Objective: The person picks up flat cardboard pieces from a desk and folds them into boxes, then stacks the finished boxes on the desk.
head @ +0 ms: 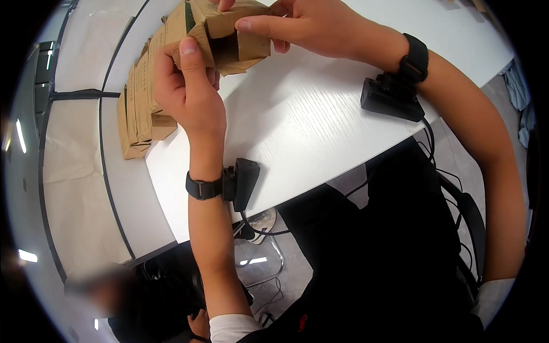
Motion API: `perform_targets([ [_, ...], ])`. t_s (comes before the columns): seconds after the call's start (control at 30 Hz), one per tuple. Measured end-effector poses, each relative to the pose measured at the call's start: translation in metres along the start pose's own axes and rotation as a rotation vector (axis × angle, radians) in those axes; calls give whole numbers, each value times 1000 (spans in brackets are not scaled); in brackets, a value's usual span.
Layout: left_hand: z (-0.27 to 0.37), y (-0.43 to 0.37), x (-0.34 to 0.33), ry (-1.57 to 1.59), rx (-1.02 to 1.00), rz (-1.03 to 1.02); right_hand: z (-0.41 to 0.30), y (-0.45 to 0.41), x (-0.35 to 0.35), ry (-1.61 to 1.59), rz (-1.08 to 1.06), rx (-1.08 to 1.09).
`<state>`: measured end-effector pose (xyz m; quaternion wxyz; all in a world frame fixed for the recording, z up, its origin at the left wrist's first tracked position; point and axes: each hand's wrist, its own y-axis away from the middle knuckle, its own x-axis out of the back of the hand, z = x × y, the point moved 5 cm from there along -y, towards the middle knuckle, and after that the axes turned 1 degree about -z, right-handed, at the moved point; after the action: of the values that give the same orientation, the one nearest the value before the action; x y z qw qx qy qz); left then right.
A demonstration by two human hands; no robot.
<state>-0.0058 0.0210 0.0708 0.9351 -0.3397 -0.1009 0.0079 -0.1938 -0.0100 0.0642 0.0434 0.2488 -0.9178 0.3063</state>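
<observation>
A small brown cardboard box (255, 45) is held up over the white table at the top of the view, its open end turned toward me. My left hand (188, 81) pinches a flap at the box's left side, the thumb lying on the cardboard. On the other side, my right hand (309, 28) grips the box, with its thumb on the edge of the opening. The inside looks dark, and no contents can be made out. The picture's top edge cuts off part of the box and some fingers.
A row of flat cardboard boxes (139, 103) stands on the white table (309, 115) against the partition (128, 188). Black devices (246, 184) with cables are strapped to both wrists. Another person (158, 296) sits at lower left. A metal-framed stool (274, 257) is below the table edge.
</observation>
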Motion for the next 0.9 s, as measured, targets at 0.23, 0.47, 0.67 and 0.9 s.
perform_targets([
  [0.23,-4,-2,0,158,46,14,-11,-1,-4,305,-38,433],
  [0.47,-6,-1,-2,259,138,5,-12,-1,-5,322,13,542],
  [0.67,-6,-2,-3,330,167,-26,-18,1,-8,299,46,671],
  [0.9,17,-1,-8,9,-288,-112,-20,-3,-6,334,40,579],
])
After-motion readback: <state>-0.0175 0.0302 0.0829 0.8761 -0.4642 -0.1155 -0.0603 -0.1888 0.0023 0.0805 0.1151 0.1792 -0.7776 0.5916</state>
